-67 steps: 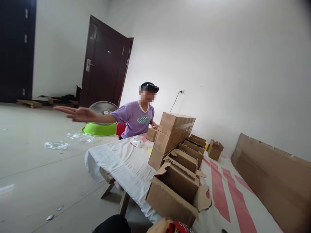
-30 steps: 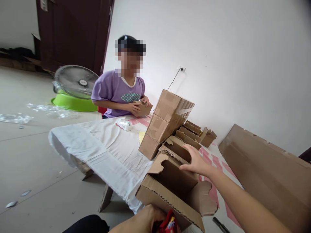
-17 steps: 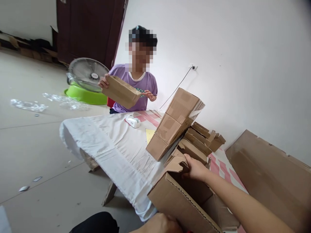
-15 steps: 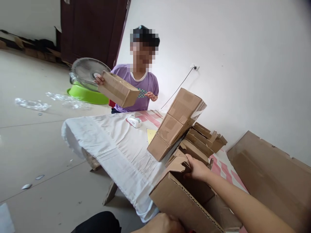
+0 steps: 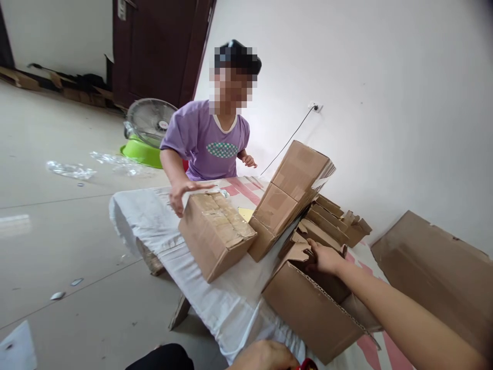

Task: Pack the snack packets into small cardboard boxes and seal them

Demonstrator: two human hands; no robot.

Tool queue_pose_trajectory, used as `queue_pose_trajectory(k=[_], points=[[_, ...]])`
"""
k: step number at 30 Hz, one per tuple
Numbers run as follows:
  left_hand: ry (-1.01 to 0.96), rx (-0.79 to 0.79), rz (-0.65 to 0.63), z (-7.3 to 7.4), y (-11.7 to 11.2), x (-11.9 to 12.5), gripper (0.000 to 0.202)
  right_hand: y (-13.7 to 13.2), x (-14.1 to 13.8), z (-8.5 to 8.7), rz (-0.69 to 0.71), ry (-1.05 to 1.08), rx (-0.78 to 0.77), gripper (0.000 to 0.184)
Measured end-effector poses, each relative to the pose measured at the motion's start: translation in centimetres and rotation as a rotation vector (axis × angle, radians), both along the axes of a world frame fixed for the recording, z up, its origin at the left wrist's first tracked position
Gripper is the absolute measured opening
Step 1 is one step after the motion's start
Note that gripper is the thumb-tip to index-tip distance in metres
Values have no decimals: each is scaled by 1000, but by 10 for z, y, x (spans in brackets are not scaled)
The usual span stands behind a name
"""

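An open cardboard box (image 5: 308, 308) lies tilted at the near edge of the table, its opening facing right. My right hand (image 5: 325, 259) reaches across from the right and grips the torn flap at its far edge, fingertips partly hidden inside. Low in the view, left of this box, my left hand (image 5: 265, 354) is closed, cut off by the frame's bottom. At its fingers shows a red object with a rounded loop (image 5: 307, 365), mostly out of view, so its kind is unclear.
Across the table a person in a purple shirt (image 5: 188, 128) holds one hand (image 5: 181, 198) over a taped carton (image 5: 215, 236). Stacked cartons (image 5: 295, 190) stand beside it, with cut cardboard (image 5: 331, 221) behind. A large cardboard piece (image 5: 435, 277) leans at right. A fan (image 5: 152, 121) stands beyond.
The other person has lowered the taped carton onto the table and loosened that hand from it. My right hand still grips the open box; the view has shifted slightly.
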State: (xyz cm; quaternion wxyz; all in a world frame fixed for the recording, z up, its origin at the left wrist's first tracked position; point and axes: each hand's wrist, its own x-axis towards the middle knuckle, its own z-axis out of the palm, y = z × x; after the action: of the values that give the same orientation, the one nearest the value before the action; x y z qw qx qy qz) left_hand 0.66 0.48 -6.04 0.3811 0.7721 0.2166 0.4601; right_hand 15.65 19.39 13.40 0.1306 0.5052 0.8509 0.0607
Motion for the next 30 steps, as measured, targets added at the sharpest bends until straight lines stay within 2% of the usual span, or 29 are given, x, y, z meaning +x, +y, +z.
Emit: queue_pose_trajectory(k=[3, 7, 10, 13, 16, 19, 20, 21, 22, 23, 26, 27, 28, 30], points=[[-50, -16, -13, 1, 3, 2, 67, 10, -1, 2, 0, -34, 26, 95], [-4, -107, -20, 14, 3, -3, 56, 18, -6, 1, -23, -29, 91, 87], [7, -233, 13, 28, -5, -13, 46, 17, -9, -1, -26, 17, 129, 84], [-134, -429, -21, 41, -13, -23, 36, 8, -10, 6, 18, 96, 165, 79], [-359, -560, 32, 49, -14, -33, 48, -16, -6, 23, 76, 213, 264, 59], [-406, -514, 263, 50, -7, -44, 48, -63, -1, 39, 140, 382, 424, 37], [-362, -482, 358, 49, -4, -48, 48, -83, 1, 40, 193, 461, 492, 33], [-294, -446, 459, 47, -1, -51, 49, -104, 2, 37, 302, 586, 580, 28], [-214, -408, 562, 45, 2, -54, 51, -125, 1, 30, 454, 673, 650, 25], [-137, -364, 655, 43, 4, -55, 53, -144, 0, 19, 609, 673, 675, 25], [59, -216, 858, 36, 8, -54, 47, -183, -6, -32, 1013, 478, 688, 23], [109, -183, 888, 34, 9, -51, 41, -188, -8, -51, 1081, 421, 701, 23], [151, -163, 894, 32, 9, -49, 36, -190, -9, -69, 1091, 379, 708, 24], [183, -158, 854, 27, 11, -44, 39, -184, -8, -99, 974, 293, 693, 33]])
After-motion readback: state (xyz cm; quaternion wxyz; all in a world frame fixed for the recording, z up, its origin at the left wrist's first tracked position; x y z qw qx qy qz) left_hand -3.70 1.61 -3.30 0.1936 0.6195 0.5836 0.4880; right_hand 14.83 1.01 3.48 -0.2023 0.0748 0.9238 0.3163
